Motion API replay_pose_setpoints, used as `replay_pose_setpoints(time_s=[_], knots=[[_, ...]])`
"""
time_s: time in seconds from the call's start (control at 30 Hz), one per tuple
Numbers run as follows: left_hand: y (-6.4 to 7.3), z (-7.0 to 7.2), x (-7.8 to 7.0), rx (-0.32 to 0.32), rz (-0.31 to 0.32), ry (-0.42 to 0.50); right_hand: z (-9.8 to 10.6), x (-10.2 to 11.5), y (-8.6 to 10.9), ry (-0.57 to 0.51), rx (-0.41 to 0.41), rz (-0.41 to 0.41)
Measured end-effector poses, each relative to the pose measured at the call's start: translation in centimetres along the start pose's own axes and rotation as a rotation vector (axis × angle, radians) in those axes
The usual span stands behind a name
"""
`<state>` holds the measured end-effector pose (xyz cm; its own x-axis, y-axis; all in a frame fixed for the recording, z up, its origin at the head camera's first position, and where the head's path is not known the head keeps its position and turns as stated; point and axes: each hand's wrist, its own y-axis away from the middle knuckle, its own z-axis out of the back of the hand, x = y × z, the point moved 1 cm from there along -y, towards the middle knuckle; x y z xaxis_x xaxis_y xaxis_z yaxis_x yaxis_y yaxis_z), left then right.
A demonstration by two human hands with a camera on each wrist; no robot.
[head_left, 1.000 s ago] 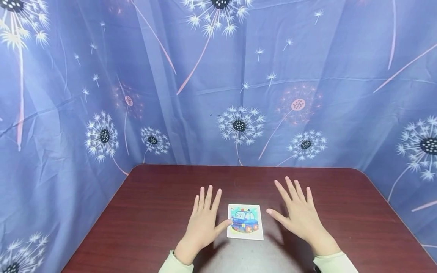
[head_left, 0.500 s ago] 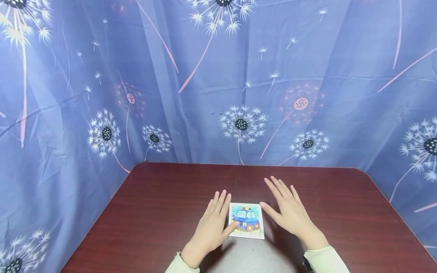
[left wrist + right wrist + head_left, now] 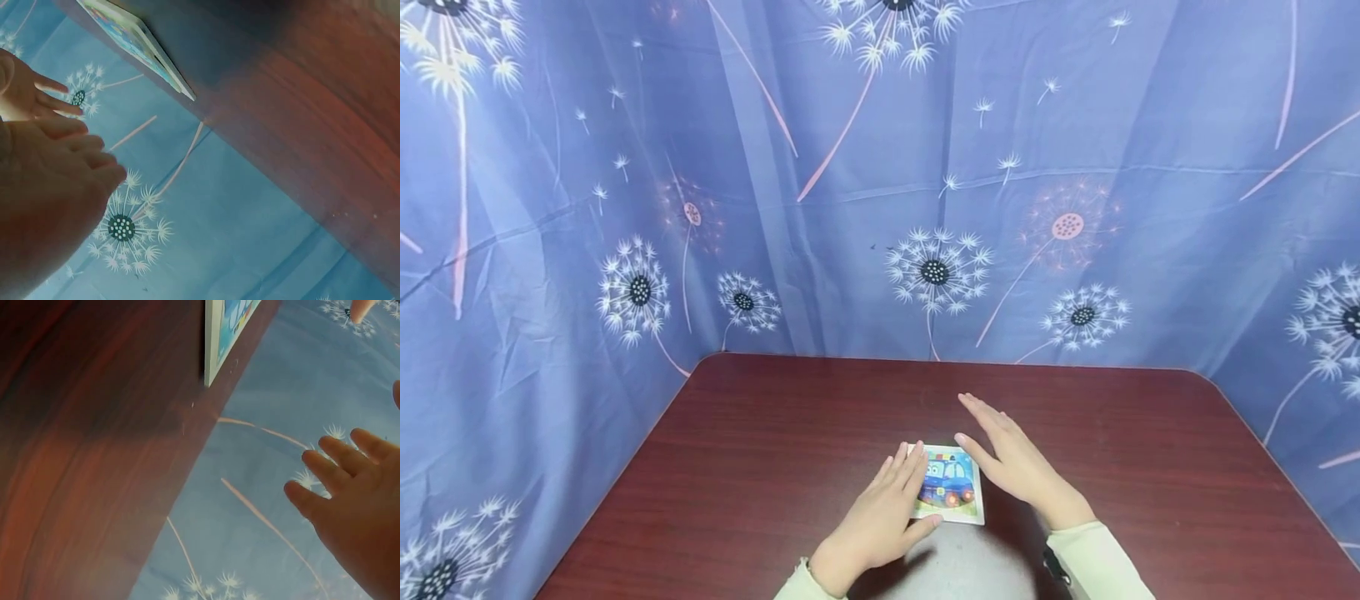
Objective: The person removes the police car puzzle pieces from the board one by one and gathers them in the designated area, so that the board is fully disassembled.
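Note:
A square picture board (image 3: pixel 953 492) with a white border and a blue cartoon car lies flat on the table. My left hand (image 3: pixel 880 517) hovers over its left side, fingers straight, covering part of the picture in the head view. At the board's upper right is my right hand (image 3: pixel 1018 462), fingers extended and thumb apart, holding nothing. In the left wrist view the board (image 3: pixel 134 40) lies apart from the left hand (image 3: pixel 53 169). The right wrist view shows a corner of the board (image 3: pixel 219 347) well away from the right hand (image 3: pixel 356 500).
The dark red-brown wooden table (image 3: pixel 775 433) has rounded far corners. Blue curtains (image 3: pixel 820 275) printed with dandelions hang behind it and along both sides. A bright glare patch lies on the table in front of the board.
Both hands have moved inward toward the board. The left hand has shifted right until it overlaps the picture's left part; the right has shifted left and turned more on edge. The board stays put.

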<state>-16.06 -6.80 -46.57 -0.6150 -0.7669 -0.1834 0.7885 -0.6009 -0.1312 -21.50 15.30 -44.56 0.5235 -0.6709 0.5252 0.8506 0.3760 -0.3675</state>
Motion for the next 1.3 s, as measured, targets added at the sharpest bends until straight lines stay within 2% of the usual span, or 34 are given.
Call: replay_pose_setpoints(time_s=[0.23, 0.53, 0.73, 0.97, 1.13, 1.3], knots=[[-0.1, -0.4, -0.6, 0.11, -0.036, 0.036, -0.8, 0.0, -0.8, -0.109, 0.061, -0.045], [-0.9, -1.4, -1.3, 0.249, -0.139, -0.056, -1.6, -0.2, -1.5, -0.199, 0.131, -0.062], [-1.6, -1.6, -1.2, 0.343, -0.161, -0.038, -2.2, -0.5, -1.9, -0.247, 0.17, -0.067], [-2.6, -2.3, -1.0, 0.33, -0.227, -0.096, -2.7, -0.5, -2.3, -0.342, 0.209, -0.074], [-2.8, -2.6, -1.0, 0.356, -0.223, -0.106, -3.0, -0.6, -2.7, -0.414, 0.26, -0.083], [-2.9, -2.6, -1.1, 0.364, -0.219, -0.116, -3.3, -0.8, -3.0, -0.438, 0.321, -0.075]])
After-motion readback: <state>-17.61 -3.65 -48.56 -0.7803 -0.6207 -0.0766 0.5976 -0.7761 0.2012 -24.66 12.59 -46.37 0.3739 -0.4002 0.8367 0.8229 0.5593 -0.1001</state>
